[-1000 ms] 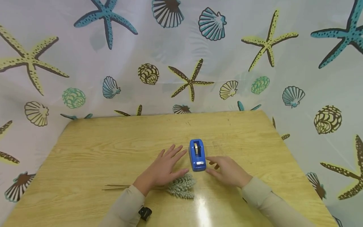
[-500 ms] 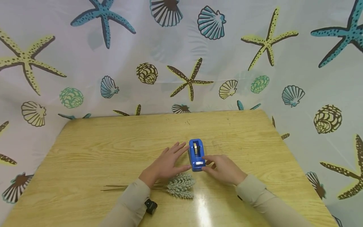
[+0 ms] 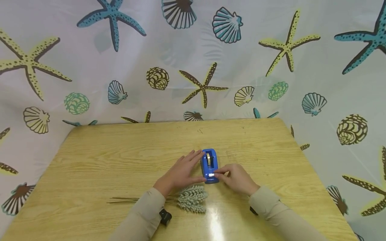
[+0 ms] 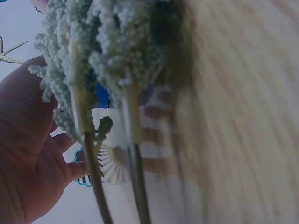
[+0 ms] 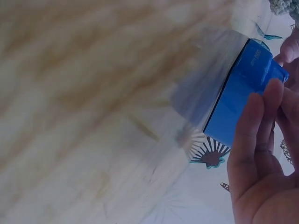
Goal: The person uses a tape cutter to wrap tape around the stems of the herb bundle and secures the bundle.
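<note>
A wooden table with yellowish, streaked grain. On it stands a blue tape dispenser, its length running away from the viewer. Nearer the viewer than the dispenser, and slightly left of it, lies a bunch of pale grey-green flowers. Their thin brown stems point left, away from the dispenser; partly covered, they are hard to count.

Pale backdrop with starfish-and-shell print; wood-grain table; white glare on near part.
</note>
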Demonstrator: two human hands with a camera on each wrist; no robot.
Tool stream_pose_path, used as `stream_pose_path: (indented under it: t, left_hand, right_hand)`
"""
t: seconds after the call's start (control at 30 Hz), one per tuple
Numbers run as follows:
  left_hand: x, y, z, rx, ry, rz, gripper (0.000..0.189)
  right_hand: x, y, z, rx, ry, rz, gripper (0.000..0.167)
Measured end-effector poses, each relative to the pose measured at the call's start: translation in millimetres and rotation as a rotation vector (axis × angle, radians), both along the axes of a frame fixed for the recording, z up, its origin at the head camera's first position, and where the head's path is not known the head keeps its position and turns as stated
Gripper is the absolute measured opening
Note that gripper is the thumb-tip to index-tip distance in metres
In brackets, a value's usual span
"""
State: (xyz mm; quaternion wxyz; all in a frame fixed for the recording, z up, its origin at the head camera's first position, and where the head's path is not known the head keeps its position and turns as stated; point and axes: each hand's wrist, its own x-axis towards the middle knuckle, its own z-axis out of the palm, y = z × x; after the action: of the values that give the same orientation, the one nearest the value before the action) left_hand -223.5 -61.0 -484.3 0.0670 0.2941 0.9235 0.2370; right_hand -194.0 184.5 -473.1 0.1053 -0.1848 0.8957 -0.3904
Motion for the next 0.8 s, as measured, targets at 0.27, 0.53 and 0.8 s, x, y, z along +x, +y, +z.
stream_pose_path:
  t: [0.27,0.53,0.8]
  left_hand:
    - [-8.3,6.0,-3.0,0.070,-0.088,0.020,0.112]
    - [-4.7,12.8,-8.5,0.060,-0.032,0.019,0.117]
    - [-1.8,16.0,-5.2,-0.002,0.035,0.037,0.116]
  right_hand:
    - [-9.8,-1.2,-6.4,-0.060,-0.029,-0.020,0.016]
    - [-14.7,-5.7,-14.4,-0.178,-0.243,-0.168,0.024]
    - [-17.4,-9.1,-21.0,-0.307,-0.461,-0.266,0.035]
